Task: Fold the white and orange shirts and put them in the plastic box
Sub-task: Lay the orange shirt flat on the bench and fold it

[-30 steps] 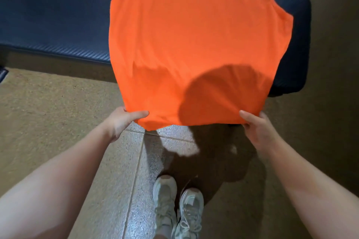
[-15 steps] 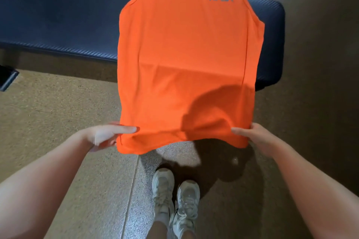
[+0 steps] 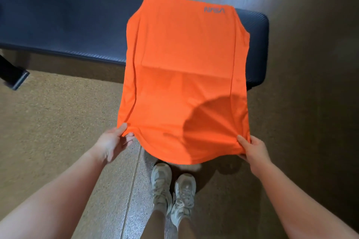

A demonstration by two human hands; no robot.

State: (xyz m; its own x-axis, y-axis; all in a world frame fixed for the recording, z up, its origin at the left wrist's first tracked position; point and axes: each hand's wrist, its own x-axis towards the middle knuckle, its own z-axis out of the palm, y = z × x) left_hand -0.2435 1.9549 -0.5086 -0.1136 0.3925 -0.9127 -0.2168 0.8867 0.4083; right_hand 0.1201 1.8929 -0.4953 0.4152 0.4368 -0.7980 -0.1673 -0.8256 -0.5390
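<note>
Head view: I see the bright orange cotton shirt (image 3: 184, 75) draped over the padded dark blue counter (image 3: 64, 29), its hem pinched by my left hand (image 3: 113, 142) and right hand (image 3: 252, 148), presumably taut for folding.

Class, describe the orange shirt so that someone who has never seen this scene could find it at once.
Start at the long dark padded bench that crosses the top of the view above the speckled floor. The orange shirt lies over its right end and reaches toward the person, whose left hand and right hand pinch its near corners. It is the only bright thing, with grey upside-down NASA lettering.
</note>
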